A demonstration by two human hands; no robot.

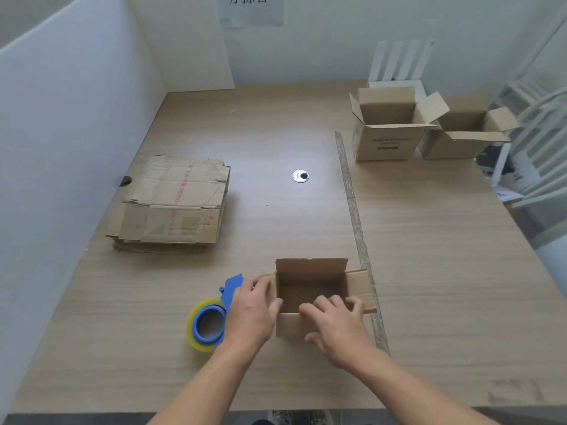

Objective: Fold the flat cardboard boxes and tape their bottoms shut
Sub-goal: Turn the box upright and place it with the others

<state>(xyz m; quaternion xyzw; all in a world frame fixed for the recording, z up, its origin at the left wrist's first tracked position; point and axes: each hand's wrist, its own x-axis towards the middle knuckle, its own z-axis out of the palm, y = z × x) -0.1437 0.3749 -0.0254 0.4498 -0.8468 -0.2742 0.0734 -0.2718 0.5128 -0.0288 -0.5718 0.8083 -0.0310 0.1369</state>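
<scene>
A small open-topped brown cardboard box [310, 279] stands at the near middle of the wood-grain counter [276, 133], its flaps spread outward. The left hand [251, 314] grips the box's left side, covering most of the left flap, thumb at the near corner. The right hand [334, 326] holds the near wall, fingers curled over the rim and thumb on the outside, so much of the front face is hidden. Whether the bottom is taped cannot be seen.

Just left of the box, partly behind the left wrist, lies a blue tape dispenser with a clear yellowish roll [207, 328]. A stack of flat worn cardboard boxes [175, 204] lies further back at the left; its red print is too blurred to read. Two upright open cardboard boxes [383, 142] stand side by side at the far right. A paper wall sign [250, 9] is cut off at the top.
</scene>
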